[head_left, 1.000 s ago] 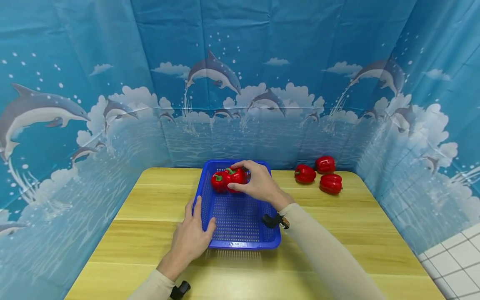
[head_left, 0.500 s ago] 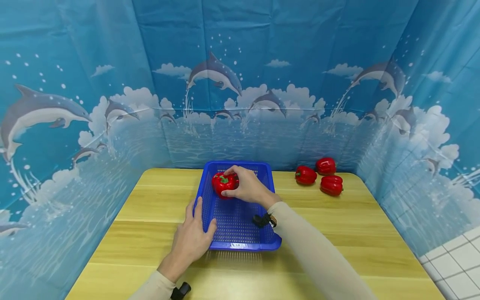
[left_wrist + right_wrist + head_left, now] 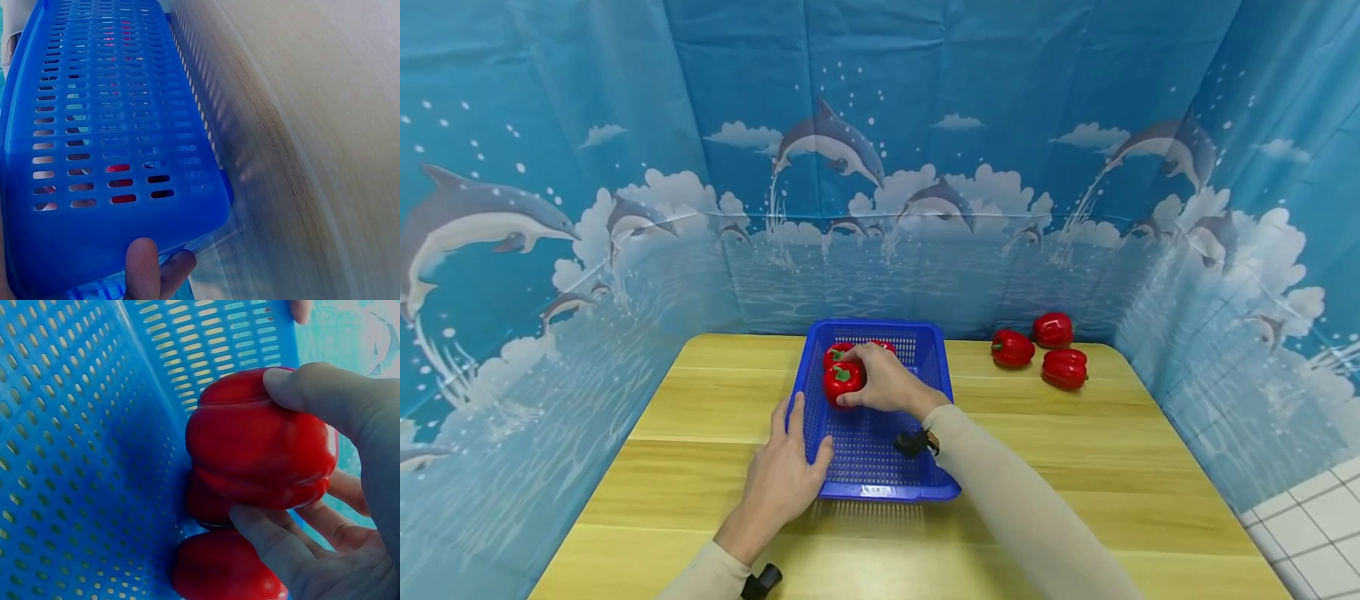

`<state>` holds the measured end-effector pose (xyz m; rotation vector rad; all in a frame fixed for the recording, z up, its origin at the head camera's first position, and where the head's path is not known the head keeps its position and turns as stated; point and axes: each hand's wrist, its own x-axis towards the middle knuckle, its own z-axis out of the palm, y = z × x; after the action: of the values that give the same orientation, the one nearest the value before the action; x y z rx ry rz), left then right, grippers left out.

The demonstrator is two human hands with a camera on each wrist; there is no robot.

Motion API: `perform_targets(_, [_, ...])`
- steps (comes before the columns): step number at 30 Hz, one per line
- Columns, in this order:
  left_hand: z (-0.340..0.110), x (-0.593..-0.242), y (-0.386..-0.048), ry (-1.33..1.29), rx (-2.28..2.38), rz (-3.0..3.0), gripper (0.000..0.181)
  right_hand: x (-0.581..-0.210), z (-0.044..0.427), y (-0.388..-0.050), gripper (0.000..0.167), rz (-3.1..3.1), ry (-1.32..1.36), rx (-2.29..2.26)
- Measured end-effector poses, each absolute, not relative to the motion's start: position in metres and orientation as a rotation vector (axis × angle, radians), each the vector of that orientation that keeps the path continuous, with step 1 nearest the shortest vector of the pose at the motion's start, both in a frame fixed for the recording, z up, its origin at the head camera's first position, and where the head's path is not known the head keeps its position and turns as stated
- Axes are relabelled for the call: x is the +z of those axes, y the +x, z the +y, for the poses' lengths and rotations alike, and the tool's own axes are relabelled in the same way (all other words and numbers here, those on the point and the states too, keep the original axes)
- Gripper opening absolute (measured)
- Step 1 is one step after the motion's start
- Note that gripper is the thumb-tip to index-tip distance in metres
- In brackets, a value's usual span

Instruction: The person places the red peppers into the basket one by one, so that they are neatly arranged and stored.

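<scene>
Nearer the person and slightly left of its place a second ago, one red pepper sits grasped between thumb and fingers of the right hand, inside the blue basket, before two other peppers. The left hand, fingers relaxed, touches the basket's left side. Three more peppers lie rightward on the bench.

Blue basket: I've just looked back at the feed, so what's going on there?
A person's right hand is gripping a red bell pepper inside the blue basket, while the left hand rests against the basket's left side. Behind the held one, a second pepper and a third pepper are in the basket, partly hidden. Three more peppers lie on the table, to the right.
</scene>
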<state>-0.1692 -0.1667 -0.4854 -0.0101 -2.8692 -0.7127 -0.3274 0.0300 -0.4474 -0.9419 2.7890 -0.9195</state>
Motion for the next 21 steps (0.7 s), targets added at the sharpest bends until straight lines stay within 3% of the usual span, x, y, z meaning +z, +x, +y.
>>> perform_targets(21, [-0.167,-0.487,-0.171,0.002,-0.712,-2.884,0.093,-0.461,0.019,-0.33,0.072,2.739,-0.963,-0.835])
